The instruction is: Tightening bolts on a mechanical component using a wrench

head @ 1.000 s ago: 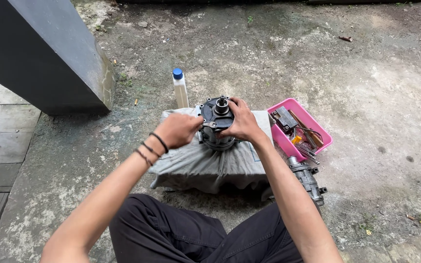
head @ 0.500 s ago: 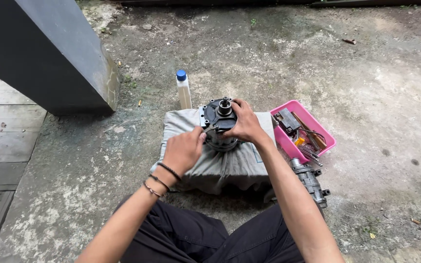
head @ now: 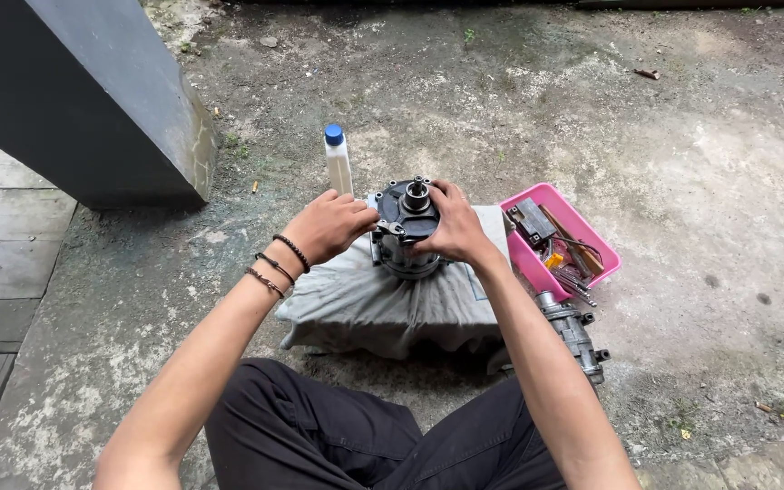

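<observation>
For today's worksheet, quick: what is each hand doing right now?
Left hand: closed on the left side of the metal machine part.
Right hand: closed on its right side, near the top.

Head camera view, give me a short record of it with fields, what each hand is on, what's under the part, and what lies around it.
left hand: left hand rests on the left side of the round metal part
right hand: right hand grips the same part from the right
part: stands upright, a short shaft at its top
under it: grey cloth spread on the concrete ground
behind: white bottle with blue cap, upright
right side: pink tray holding tools; a second metal part lies in front of it
far left: dark pillar
</observation>
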